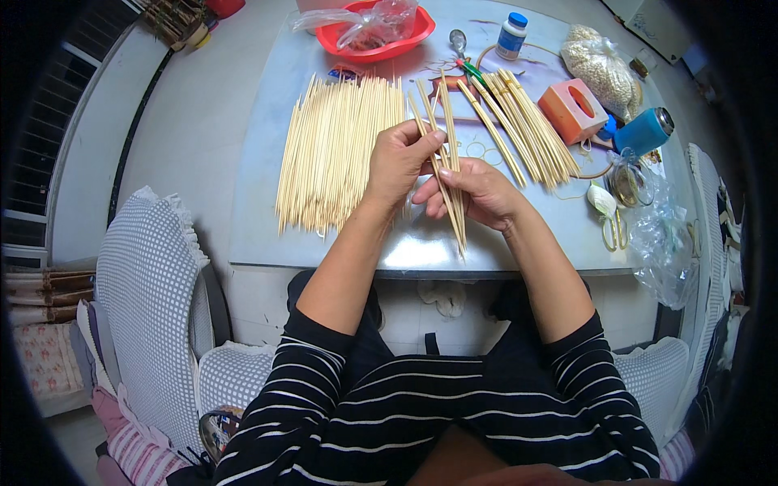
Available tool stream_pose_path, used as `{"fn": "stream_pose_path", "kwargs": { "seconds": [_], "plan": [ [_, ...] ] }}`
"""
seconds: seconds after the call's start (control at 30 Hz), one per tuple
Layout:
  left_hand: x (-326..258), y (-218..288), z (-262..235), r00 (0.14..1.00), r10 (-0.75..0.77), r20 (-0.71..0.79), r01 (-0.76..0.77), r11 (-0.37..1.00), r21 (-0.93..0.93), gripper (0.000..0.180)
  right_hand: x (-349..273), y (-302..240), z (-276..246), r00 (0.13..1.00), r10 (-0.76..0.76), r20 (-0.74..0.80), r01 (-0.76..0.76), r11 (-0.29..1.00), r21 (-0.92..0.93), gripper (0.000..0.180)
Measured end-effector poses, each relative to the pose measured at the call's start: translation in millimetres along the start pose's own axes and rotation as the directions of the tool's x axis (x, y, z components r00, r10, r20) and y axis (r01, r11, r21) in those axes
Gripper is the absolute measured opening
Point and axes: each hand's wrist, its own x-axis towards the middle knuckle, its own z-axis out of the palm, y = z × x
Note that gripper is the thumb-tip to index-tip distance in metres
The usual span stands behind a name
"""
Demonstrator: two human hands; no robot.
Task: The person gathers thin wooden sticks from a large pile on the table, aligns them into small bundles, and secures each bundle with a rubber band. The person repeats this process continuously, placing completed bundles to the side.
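1. Holding a few thin bamboo skewers [448,174], both hands are meeting above the middle of the grey tabletop [243,178], near its front edge.
2. The left hand [399,158] is pinching the upper part of the held skewers between thumb and curled fingers, its back facing the camera.
3. The right hand [474,193] is lying under the same skewers, its fingers stretched leftward and pressing against them from below; the sticks are crossing its fingers and pointing down toward the tabletop's front edge.
4. A wide pile of skewers [336,150] is lying flat on the tabletop just left of the left hand, its sticks running roughly away from the person.
5. A smaller bundle of skewers [527,130] is lying to the right, fanning slantwise, well apart from the big pile.
6. An orange box [572,109] is sitting just beside that bundle, with a blue flask [644,130] lying further right.
7. A red basin [374,34] holding a clear bag is standing at the far edge, a white bottle with a blue cap [510,35] to its right.
8. A bag of pale grains [604,71] is resting at the far right corner.
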Motion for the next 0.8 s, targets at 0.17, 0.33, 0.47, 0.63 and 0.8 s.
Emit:
{"fn": "stream_pose_path", "kwargs": {
  "seconds": [0.17, 0.33, 0.47, 0.63, 0.8],
  "plan": [
    [5, 1, -8, 0.997, -0.039, 0.067, 0.04, 0.999, -0.01, 0.019, -2, 0, -5, 1.0, -0.011, -0.017, 0.01, 0.999, -0.031, 0.042],
    [16, 2, -35, 0.982, 0.138, -0.131, -0.063, 0.885, 0.462, 0.023, -2, -8, -6, 0.985, -0.052, -0.165, 0.052, 0.999, 0.001, 0.032],
    [14, -17, -26, 0.976, 0.171, -0.131, 0.035, 0.475, 0.879, 0.023, -3, -8, -15, 0.949, -0.041, -0.314, 0.069, 0.995, 0.079, 0.026],
    [9, -34, -6, 0.979, 0.175, -0.108, 0.096, 0.077, 0.992, 0.024, -1, -7, -14, 0.893, -0.098, -0.438, 0.142, 0.987, 0.069, 0.028],
    [16, -35, 0, 0.985, 0.1, -0.137, 0.139, -0.011, 0.99, 0.015, -1, -9, -16, 0.91, -0.069, -0.408, 0.073, 0.997, -0.006, 0.023]
  ]
}}
